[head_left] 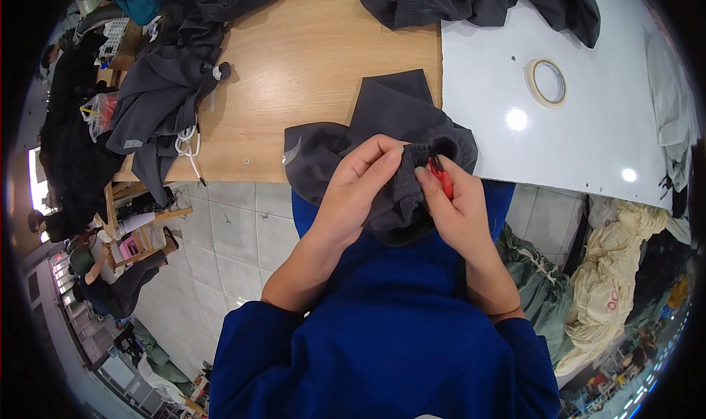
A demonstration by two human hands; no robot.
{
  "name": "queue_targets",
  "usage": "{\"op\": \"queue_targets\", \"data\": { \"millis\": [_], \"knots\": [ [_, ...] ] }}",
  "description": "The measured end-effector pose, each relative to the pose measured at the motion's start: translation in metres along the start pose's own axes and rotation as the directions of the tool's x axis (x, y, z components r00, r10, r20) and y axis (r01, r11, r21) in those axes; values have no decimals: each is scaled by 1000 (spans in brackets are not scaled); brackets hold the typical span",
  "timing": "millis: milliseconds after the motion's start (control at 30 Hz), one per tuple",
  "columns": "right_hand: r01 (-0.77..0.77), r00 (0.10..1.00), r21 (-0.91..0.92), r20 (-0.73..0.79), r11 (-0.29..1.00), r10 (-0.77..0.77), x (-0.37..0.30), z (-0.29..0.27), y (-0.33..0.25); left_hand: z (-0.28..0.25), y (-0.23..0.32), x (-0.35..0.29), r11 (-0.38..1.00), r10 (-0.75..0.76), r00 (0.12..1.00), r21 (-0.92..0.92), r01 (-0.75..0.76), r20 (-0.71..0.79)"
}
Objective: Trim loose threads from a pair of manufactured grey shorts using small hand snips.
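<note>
A dark grey garment [393, 110] lies bunched at the table's near edge, partly hanging over my lap. My left hand [360, 180] is closed in a pinch on its gathered elastic band [407, 180]. In my right hand [460, 202] are red-handled thread snips [443, 178], their dark tips up against the band. My right thumb presses on the cloth beside the left hand's fingers. The fingers under the cloth are hidden, and I cannot make out any thread at the snips' tips.
A masking tape roll [531, 84] lies on the white tabletop [485, 125] at right. More dark grey garments [158, 88] are heaped at left and along the far edge, with a white cord [190, 143] hanging down. Cream cloth [610, 279] is piled at lower right. Another person [110, 279] is at far left.
</note>
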State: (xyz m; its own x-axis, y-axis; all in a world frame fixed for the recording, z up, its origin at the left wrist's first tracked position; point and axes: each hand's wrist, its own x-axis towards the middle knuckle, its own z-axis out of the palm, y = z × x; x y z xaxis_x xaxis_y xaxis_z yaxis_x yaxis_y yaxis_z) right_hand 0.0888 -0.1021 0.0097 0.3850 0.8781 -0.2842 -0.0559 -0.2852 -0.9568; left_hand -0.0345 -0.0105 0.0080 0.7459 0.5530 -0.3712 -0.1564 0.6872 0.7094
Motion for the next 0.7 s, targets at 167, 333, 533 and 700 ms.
{"op": "queue_targets", "data": {
  "millis": [167, 333, 533, 700],
  "knots": [
    [12, 996, 498, -85, 867, 35, 0, -11, 1, 0, 3, -2, 1000, -11, 1000, 17, 11, 11],
    [131, 985, 533, -165, 836, -50, 4, -32, 4, -1, -1, 1, 1000, 21, 1000, 12, -21, -10],
    [160, 980, 639, -192, 752, -45, 2, -38, -4, -1, 1, 4, 1000, 30, 999, 7, -30, -16],
    [14, 998, 42, 67, 999, -17, 3, -23, -7, 9, -7, 1, 961, 169, 986, 221, -164, -4]
  ]
}}
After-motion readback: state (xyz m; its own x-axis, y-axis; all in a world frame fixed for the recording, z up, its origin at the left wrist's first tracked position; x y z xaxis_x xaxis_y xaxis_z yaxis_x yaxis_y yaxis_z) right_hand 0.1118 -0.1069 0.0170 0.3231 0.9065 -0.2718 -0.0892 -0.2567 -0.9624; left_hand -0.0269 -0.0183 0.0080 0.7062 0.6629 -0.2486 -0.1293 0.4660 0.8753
